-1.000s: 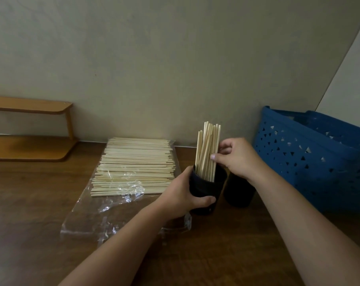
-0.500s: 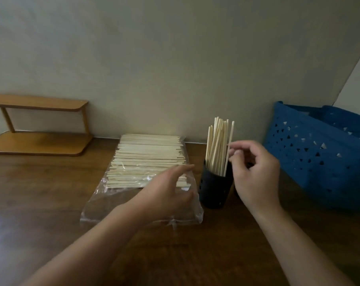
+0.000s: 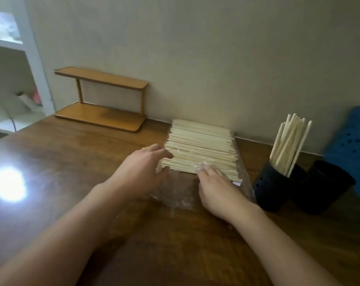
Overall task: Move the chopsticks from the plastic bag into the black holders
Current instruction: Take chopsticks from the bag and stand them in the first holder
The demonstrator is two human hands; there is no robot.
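So both hands have come off the filled holder and gone back to the stack, which I read as one batch done and the next grab starting.

Everything below is relative to the chopstick stack (image 3: 201, 150), still lying flat in its clear plastic bag (image 3: 175, 193) on the wooden table (image 3: 61, 172), against the wall. Off to its far right sits the blue basket (image 3: 354, 145), only partly in frame. Left of the stack, along the wall, is the little two-tier wooden rack (image 3: 101, 100). Just right of the stack stand the two black holders: the nearer one (image 3: 275, 188) has a bundle of chopsticks (image 3: 288, 145) standing up in it, the farther one (image 3: 327, 188) looks empty from here.

My left hand (image 3: 142, 174), which was around that holder a second ago, now has its fingers loosely spread at the stack's left end, thumb by the near corner. Right hand (image 3: 218, 188) reaches into the bag mouth, fingers straight and together, tips touching the near edge of the stack. Nothing gripped yet.

Most of the stack is still bagged, so plenty left to go.
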